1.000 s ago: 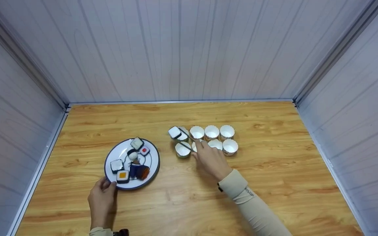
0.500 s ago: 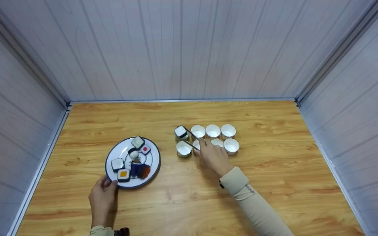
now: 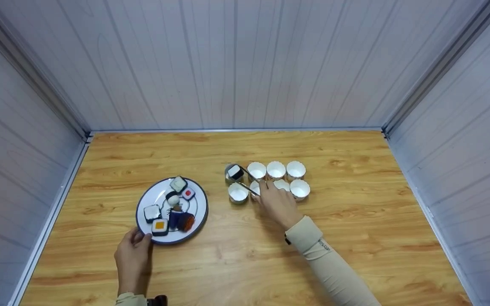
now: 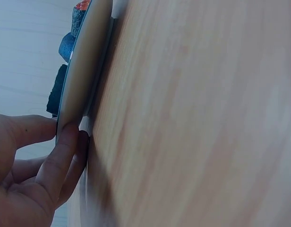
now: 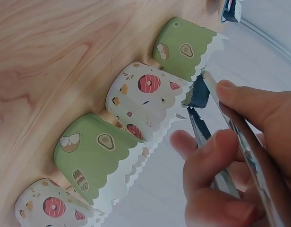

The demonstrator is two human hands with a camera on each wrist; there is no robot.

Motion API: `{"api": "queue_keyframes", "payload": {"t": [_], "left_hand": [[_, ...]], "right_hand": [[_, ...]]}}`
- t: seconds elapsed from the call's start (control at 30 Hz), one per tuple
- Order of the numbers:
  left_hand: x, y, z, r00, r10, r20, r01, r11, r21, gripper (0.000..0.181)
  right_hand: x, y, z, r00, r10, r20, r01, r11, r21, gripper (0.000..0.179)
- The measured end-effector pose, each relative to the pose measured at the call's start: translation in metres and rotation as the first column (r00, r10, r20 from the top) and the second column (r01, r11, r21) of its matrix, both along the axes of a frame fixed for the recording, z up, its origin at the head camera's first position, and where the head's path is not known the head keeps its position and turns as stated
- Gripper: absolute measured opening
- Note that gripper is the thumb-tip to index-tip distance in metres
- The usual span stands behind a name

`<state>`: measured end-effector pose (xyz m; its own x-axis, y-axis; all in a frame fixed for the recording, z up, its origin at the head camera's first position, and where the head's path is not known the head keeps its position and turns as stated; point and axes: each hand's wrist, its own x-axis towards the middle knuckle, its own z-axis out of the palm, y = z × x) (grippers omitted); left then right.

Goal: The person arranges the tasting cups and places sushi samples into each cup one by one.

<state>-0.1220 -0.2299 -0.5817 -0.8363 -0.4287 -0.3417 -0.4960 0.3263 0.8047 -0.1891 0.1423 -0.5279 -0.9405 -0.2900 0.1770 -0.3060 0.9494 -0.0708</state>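
Note:
My right hand (image 3: 280, 206) grips metal tweezers (image 5: 252, 158), their serrated tips spread on either side of a sushi roll (image 3: 235, 171) with a white top and black wrap. The roll sits within the rim of the back-left paper cup (image 3: 228, 177); in the right wrist view it is mostly hidden behind the cups. With the thumb on top and fingers beneath, my left hand (image 3: 133, 259) pinches the rim of a white, blue-edged plate (image 3: 153, 197). Several toy sushi pieces lie there, among them an orange-centred roll (image 3: 160, 227) and a roe-topped piece (image 3: 186, 222).
Two rows of paper cups stand close together, including a front-left cup (image 3: 238, 194) and a back-right cup (image 3: 296, 170). Green and white patterned sides show in the right wrist view. Pale panels (image 3: 236, 68) wall the wooden table (image 3: 228, 272) at the back and sides.
The sushi roll has moved right and down into the back-left cup, whose rim now shows around it. The tweezers moved along with it. My left hand stays on the plate's rim.

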Motion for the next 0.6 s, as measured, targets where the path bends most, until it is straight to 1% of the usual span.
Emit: {"api": "queue_keyframes", "payload": {"t": [0.17,0.27,0.33,0.4,0.5,0.6], "left_hand": [[0.001,0.001,0.001,1.000,0.005,-0.002,-0.004,1.000,0.009,0.053],[0.002,0.000,0.002,1.000,-0.002,-0.010,0.002,1.000,0.017,0.054],[0.003,0.000,0.002,1.000,-0.009,-0.022,0.010,1.000,0.012,0.054],[0.004,0.000,0.002,0.999,-0.017,-0.040,0.017,1.000,-0.001,0.054],[0.005,-0.001,0.002,0.998,-0.024,-0.056,0.022,1.000,-0.020,0.054],[0.005,-0.001,0.002,0.998,-0.025,-0.052,0.024,1.000,-0.018,0.054]], "right_hand": [[-0.001,0.000,0.001,1.000,0.006,0.007,-0.006,1.000,-0.008,0.042],[-0.001,0.001,0.003,1.000,-0.004,0.029,0.004,1.000,-0.017,0.044],[0.001,0.001,0.005,1.000,-0.003,0.025,0.004,1.000,-0.020,0.045],[0.004,0.001,0.007,1.000,0.014,-0.002,-0.014,1.000,-0.020,0.046],[0.011,-0.001,0.011,0.996,0.062,-0.069,-0.064,0.997,-0.032,0.047],[0.020,-0.004,0.015,0.987,0.115,-0.115,-0.122,0.991,-0.049,0.046]]}}
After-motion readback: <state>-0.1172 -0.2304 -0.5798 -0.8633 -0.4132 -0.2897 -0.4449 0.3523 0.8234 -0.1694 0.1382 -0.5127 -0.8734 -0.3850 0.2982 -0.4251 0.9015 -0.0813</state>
